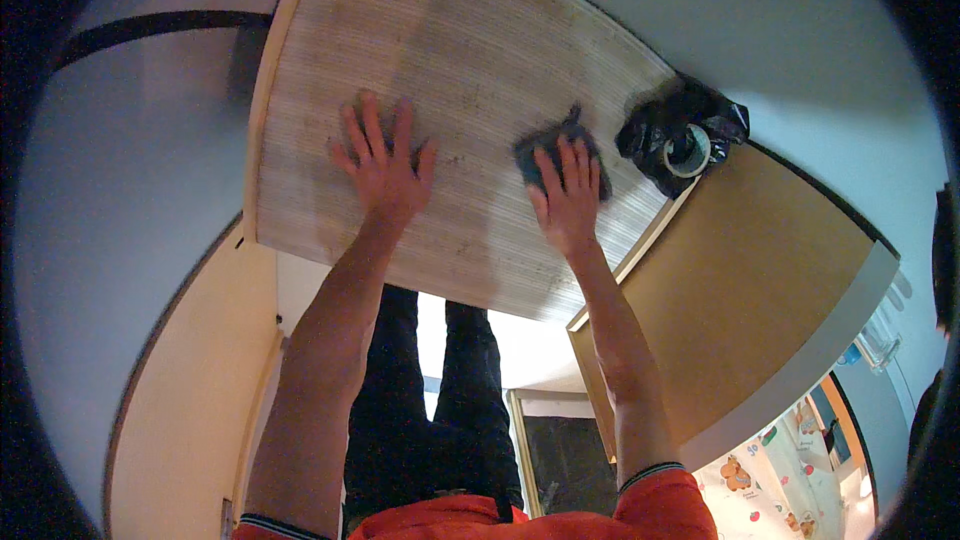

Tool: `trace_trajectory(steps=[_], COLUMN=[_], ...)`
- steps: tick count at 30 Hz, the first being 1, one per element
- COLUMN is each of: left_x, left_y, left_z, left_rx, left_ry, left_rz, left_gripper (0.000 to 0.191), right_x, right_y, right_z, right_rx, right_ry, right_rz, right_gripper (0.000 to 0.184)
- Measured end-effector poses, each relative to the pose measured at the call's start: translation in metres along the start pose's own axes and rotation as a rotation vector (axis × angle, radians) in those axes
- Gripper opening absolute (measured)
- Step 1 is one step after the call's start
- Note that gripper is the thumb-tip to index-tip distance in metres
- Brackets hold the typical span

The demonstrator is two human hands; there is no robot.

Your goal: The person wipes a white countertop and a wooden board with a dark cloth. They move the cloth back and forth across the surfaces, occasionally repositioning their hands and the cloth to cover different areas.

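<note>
A striped wood-grain panel (465, 67) with dark smudges spreads in front of me, bounded by a pale raised edge on the left. My left hand (388, 165) is over its left part, palm down, holding nothing and with fingers spread. My right hand (568, 187) presses a dark cloth (536, 146) against the panel's right part, fingers laid over it. Both hands and the cloth look slightly blurred. Beyond the cloth, at the right edge, lies a crumpled black plastic bag (651, 127) with a pale ring, perhaps a tape roll (699, 150), on it.
A brown board (750, 240) with a grey edge adjoins the panel on the right. Pale walls (810, 67) rise behind and at the left. Clear glassware (877, 341) and a bear-patterned sheet (757, 465) show at the lower right. A light wooden panel (187, 345) stands lower left.
</note>
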State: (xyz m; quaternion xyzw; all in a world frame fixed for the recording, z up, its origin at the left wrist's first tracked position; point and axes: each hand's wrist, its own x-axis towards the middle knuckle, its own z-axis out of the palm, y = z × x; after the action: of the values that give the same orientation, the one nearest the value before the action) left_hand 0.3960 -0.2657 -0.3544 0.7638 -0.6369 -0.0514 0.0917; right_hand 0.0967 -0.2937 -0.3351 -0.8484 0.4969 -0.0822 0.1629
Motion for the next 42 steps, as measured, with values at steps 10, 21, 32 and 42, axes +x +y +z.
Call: trace_trajectory(steps=[10, 21, 32, 42], left_x=[0.000, -0.004, -0.006, -0.006], left_y=[0.001, -0.001, 0.001, -0.002], left_z=[0.003, 0.003, -0.001, 0.000], left_rx=[0.038, -0.019, -0.018, -0.123], left_ry=[0.015, -0.053, 0.002, 0.168], left_rz=[-0.007, -0.043, -0.054, -0.041], left_gripper=[0.075, 0.072, 0.070, 0.067], right_x=[-0.023, -0.130, -0.134, -0.091], right_y=[-0.094, -0.051, -0.187, -0.091], right_z=[0.038, 0.018, 0.069, 0.027], right_rx=[0.064, 0.057, 0.135, 0.057], right_ry=[-0.170, -0.188, -0.263, -0.201], right_rz=[-0.020, 0.027, -0.227, -0.182], right_gripper=[0.061, 0.061, 0.055, 0.055])
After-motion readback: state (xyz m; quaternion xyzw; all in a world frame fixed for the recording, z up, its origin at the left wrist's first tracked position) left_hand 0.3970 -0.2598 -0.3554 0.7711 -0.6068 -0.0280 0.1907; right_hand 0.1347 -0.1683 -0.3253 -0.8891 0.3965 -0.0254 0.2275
